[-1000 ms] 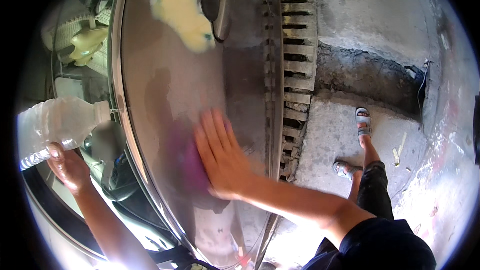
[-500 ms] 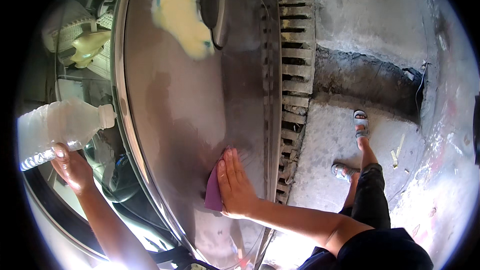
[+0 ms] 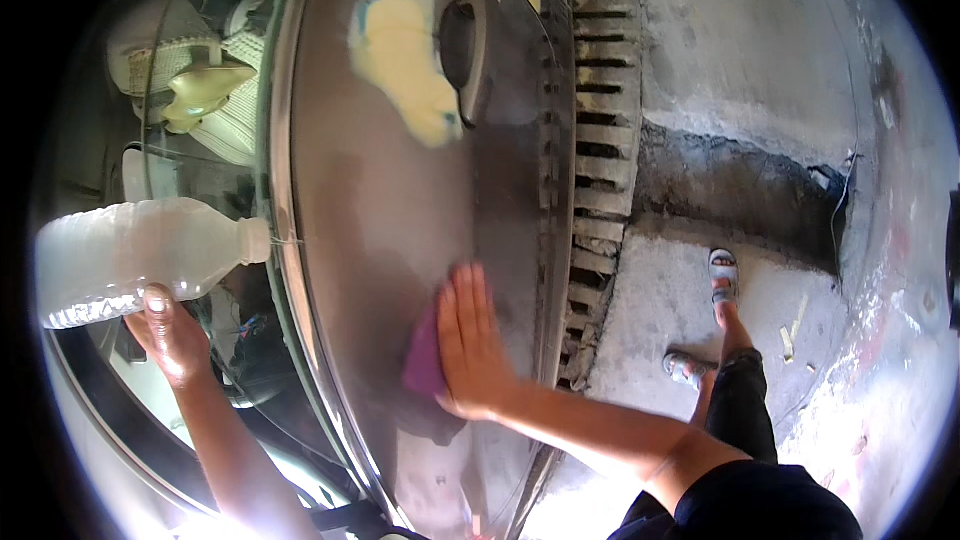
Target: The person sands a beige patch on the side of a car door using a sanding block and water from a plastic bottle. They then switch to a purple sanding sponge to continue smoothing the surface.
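My left hand [image 3: 178,338] grips a clear plastic bottle [image 3: 150,255] from below. The bottle lies on its side, its white cap pointing right at the door edge, with thin streaks like water leaving the cap. Flat against the brown-grey car door [image 3: 385,210], my right hand [image 3: 470,345] presses a purple sheet of sandpaper [image 3: 425,358], its fingers stretched out and close together. Part of the sheet is hidden under the palm. The door surface around that hand looks wet and dull. Farther up, a pale yellow filler patch [image 3: 400,55] sits beside the door handle [image 3: 475,55].
Left of the door is the car's window glass [image 3: 240,320], with seats showing through it. A slotted drain grate [image 3: 603,140] runs along the floor to the right. Beyond it are a broken concrete trench [image 3: 735,190] and a person's sandalled foot [image 3: 722,275].
My right hand has slid the sandpaper farther up the door, toward the handle. The bottle has moved right, and streaks now show at its cap. The view has shifted slightly.
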Available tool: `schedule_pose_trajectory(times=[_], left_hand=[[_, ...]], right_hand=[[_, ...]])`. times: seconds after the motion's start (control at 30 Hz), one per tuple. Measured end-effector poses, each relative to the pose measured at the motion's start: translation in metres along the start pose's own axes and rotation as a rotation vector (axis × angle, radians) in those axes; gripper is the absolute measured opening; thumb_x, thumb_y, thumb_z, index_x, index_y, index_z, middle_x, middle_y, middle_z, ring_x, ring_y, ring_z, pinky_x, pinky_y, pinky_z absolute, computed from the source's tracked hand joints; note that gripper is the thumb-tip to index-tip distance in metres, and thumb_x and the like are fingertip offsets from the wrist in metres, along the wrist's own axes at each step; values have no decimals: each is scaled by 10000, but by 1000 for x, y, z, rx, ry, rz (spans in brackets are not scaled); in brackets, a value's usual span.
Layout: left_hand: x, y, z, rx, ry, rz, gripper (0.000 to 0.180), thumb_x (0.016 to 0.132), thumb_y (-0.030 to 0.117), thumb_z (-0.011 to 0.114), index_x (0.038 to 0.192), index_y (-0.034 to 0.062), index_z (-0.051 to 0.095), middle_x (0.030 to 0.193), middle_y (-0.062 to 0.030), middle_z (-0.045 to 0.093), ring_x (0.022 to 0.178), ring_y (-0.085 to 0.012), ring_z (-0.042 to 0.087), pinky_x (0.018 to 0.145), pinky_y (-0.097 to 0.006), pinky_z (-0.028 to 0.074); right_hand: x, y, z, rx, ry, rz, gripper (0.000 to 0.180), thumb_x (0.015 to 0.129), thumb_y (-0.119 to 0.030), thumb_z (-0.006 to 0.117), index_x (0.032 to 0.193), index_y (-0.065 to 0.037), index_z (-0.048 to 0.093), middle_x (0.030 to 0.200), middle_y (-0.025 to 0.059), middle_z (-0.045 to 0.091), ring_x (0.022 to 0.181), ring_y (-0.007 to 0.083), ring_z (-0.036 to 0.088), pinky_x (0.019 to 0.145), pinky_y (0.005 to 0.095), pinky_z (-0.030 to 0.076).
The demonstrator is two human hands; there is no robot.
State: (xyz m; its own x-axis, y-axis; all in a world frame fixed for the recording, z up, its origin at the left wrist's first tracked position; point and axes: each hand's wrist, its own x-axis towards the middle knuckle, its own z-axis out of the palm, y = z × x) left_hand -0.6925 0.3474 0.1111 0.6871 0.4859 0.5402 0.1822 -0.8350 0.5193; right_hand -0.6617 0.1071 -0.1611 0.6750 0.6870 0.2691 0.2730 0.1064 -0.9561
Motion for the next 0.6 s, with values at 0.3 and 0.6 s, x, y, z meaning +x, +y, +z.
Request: schedule_pose_trajectory(times=[0.3, 0.6], left_hand=[[-12, 24, 26, -38, 42, -139, 971, 672, 487, 834, 1346, -42, 377, 1256, -124, 495, 1154, -235, 485, 1005, -378, 357], [-12, 39, 35, -121, -47, -186, 1005, 669, 550, 814, 1367, -30, 382, 1269, -148, 522, 1156, -280, 531, 999, -440, 404]], right_hand=[[12, -20, -19, -287, -381, -221, 778, 844, -308, 566, 1444, 80, 259, 1521, 304, 185, 1443, 434, 115, 1168, 521, 98], [241, -22, -87, -423, -52, -362, 736, 871, -307, 515, 1456, 57, 255, 1550, 237, 171, 1462, 359, 95, 1192, 459, 58]])
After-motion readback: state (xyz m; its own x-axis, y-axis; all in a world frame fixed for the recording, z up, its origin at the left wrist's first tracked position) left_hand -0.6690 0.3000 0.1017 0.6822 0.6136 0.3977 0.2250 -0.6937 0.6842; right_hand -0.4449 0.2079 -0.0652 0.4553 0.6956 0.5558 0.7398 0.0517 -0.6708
